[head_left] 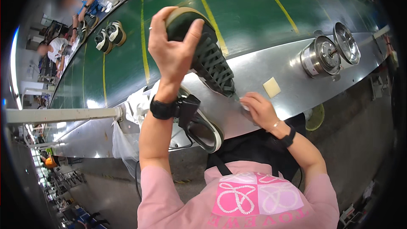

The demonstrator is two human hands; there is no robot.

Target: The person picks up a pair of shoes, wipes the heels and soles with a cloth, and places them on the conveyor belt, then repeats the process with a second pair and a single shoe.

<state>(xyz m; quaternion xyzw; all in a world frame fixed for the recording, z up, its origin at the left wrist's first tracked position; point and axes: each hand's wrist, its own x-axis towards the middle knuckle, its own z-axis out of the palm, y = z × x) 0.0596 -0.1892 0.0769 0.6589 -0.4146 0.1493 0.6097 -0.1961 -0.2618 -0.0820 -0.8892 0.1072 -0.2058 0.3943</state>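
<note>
My left hand is wrapped round the toe of a dark green lace-up sneaker, thumb on top of the toe and fingers round the pale sole. The shoe is raised above the metal ledge, its laced front in view. By its collar end is my right hand, fingers pinched together. A small whitish bit shows at those fingertips, too blurred to name. A second sneaker, dark with a white edge, lies on the ledge below my left wrist, partly hidden by the forearm and a black wrist device.
A yellowish square pad and a round steel pot with its lid tipped up stand on the metal ledge. Beyond runs a green belt bearing a pair of sneakers. A white rail juts in at left; people work far left.
</note>
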